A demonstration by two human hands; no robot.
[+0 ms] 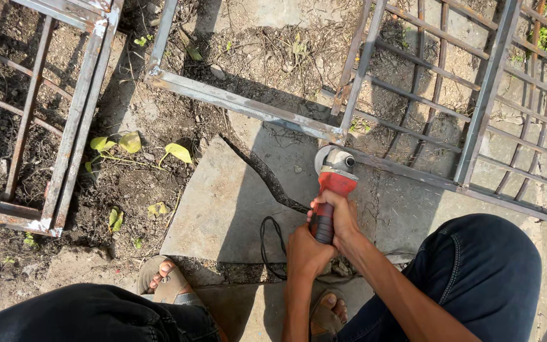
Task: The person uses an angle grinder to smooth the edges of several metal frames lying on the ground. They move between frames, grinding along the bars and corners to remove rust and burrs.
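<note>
Gripping a red angle grinder (332, 190) with both hands, the person holds it low over a grey stone slab (223, 209), its disc end pressed to the corner of a welded steel frame (242, 104) lying on the ground. The grinder sits near the middle of the view, its silver head just touching the joint where the frame's long bar meets an upright bar. The right hand (340, 212) wraps the red body from above, fingers curled tight around it and pressed together. The left hand (306, 250) clasps the dark rear of the handle just behind, fingers closed around it in a fist. A black cord (267, 244) loops from the tool's back end onto the slab.

Beyond the grinder, a barred metal grille (476, 95) stretches to the right, joined to the same frame. A second rusty frame (64, 126) lies well apart on the left, over dark soil with a few yellow-green leaves (128, 144). At the bottom, the person's knees in dark jeans (476, 278) flank the arms, and sandalled feet (166, 282) rest at the slab's edge.
</note>
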